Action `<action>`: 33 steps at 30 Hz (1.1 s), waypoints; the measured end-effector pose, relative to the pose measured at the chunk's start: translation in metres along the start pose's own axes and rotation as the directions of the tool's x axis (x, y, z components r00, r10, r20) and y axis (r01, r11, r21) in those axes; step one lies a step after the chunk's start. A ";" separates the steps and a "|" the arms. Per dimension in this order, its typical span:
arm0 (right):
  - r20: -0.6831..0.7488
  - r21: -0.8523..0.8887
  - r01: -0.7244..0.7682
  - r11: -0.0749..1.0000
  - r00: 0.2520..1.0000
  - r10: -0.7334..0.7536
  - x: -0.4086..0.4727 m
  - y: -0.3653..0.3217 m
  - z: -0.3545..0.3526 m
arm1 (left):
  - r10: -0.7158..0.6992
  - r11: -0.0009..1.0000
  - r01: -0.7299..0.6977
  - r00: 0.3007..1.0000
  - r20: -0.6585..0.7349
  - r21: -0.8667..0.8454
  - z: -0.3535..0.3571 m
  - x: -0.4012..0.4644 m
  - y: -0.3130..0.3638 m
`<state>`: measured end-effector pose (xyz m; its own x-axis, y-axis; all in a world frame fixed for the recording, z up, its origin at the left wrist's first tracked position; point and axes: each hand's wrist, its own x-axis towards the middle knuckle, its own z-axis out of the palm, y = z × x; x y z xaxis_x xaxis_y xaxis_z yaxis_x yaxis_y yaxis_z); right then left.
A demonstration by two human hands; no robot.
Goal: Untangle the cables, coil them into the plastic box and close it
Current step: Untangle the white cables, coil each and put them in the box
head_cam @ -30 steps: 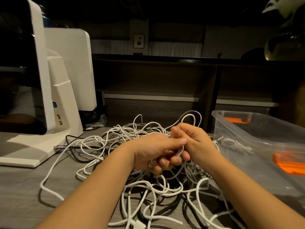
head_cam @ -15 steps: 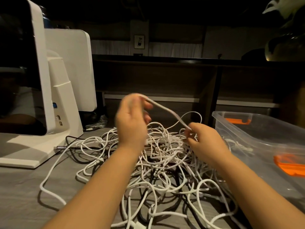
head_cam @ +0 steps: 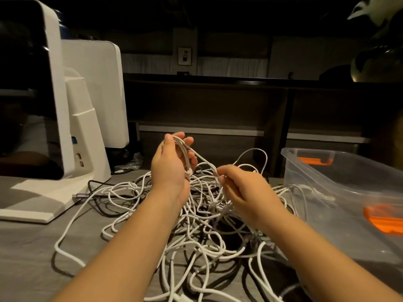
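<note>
A tangle of white cables (head_cam: 196,225), mixed with a few black ones, lies heaped on the grey table (head_cam: 28,253). Above the heap, my left hand (head_cam: 172,164) is raised with loops of one white cable wound around its fingers. My right hand (head_cam: 242,190) pinches the same cable lower and to the right, with a short stretch running between the two hands. The clear plastic box (head_cam: 340,188) with orange latches stands at the right with no lid on it. A little white cable shows through its near wall.
A white monitor (head_cam: 32,94) on a broad white stand sits at the left, with a second white screen (head_cam: 98,90) behind it. A dark plug (head_cam: 78,195) and cable lie by the stand's base. A dark shelf unit (head_cam: 218,105) runs along the back.
My hands were together low on the heap. The left one has risen with cable loops around its fingers. The right has moved slightly down and right, still pinching the cable.
</note>
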<state>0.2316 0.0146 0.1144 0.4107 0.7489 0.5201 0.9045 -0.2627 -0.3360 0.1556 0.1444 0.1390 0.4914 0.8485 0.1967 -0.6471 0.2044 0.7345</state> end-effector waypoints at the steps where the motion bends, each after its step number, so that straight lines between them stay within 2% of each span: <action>1: 0.013 -0.022 -0.006 1.000 1.000 0.006 0.000 0.001 0.001 | -0.052 0.997 0.052 0.999 -0.005 -0.054 0.000 0.000 -0.001; 4: 0.074 -0.061 -0.017 0.998 0.997 0.021 -0.001 0.001 0.002 | -0.134 0.986 0.131 0.991 -0.025 -0.099 0.001 0.000 -0.006; 8: 0.110 -0.080 -0.018 0.997 0.994 0.027 -0.001 0.000 0.004 | -0.129 0.991 0.128 0.990 -0.052 -0.030 0.001 0.000 -0.008; 10: 0.109 -0.088 -0.020 0.996 0.994 0.029 -0.001 0.000 0.004 | -0.153 0.987 0.151 0.987 -0.039 -0.059 0.000 0.000 -0.008; 13: 0.194 -0.135 0.035 0.990 0.981 -0.009 0.000 -0.002 0.007 | -0.225 0.963 0.223 0.974 0.009 -0.151 0.001 -0.002 -0.007; 15: 0.252 -0.153 0.077 0.985 0.967 -0.036 0.000 -0.004 0.008 | -0.240 0.961 0.239 0.971 0.009 -0.136 0.002 -0.004 -0.007; 17: 0.285 -0.147 0.103 0.984 0.957 -0.058 -0.001 -0.003 0.006 | -0.216 0.973 0.215 0.976 0.000 -0.082 0.002 -0.004 -0.009; 20: 0.290 -0.117 0.132 0.984 0.952 -0.094 -0.003 -0.001 0.004 | -0.109 0.993 0.109 0.994 -0.010 0.051 0.000 -0.002 -0.011; 25: 0.135 -0.067 0.078 0.995 0.988 -0.068 -0.003 0.009 -0.007 | 0.071 0.991 -0.061 0.994 -0.080 0.121 -0.005 0.006 -0.004; 28: 0.151 0.019 0.057 0.998 0.987 -0.059 -0.005 0.010 -0.009 | 0.092 0.986 -0.075 0.990 -0.107 0.150 -0.009 0.008 -0.003; 31: 0.234 0.025 0.111 0.993 0.965 -0.114 -0.007 0.006 -0.009 | 0.047 0.988 -0.037 0.997 -0.067 0.147 -0.009 0.006 -0.004; 33: 0.243 0.027 0.143 0.989 0.959 -0.145 -0.008 0.004 -0.012 | 0.064 0.971 -0.057 0.998 -0.023 0.233 -0.009 0.005 -0.004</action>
<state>0.2330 0.0003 0.1183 0.2348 0.9043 0.3565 0.9503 -0.1365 -0.2797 0.1560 0.1522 0.1312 0.4355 0.8707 0.2286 -0.5204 0.0363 0.8531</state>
